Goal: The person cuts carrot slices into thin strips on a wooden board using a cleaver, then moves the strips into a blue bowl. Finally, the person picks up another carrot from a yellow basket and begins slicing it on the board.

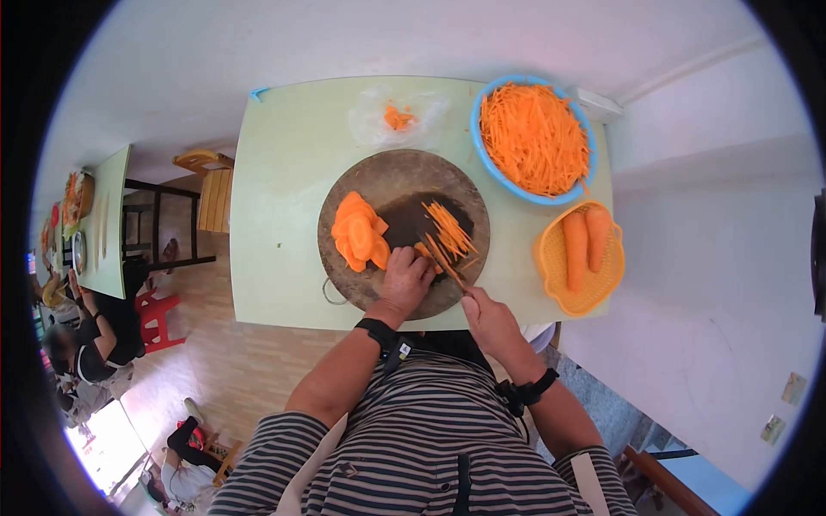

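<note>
My right hand is closed round the handle of a knife, whose blade stands edge-down on a round cutting board. Close to the blade, the bent fingers of my left hand press on carrot slices, mostly hidden under them. Thin carrot shreds lie on the board just beyond the knife. A heap of carrot slices sits at the board's left side.
At the back right stands a blue bowl piled with carrot shreds. A yellow basket holds two whole carrots. Carrot scraps lie on a plastic bag. Other people sit at far left.
</note>
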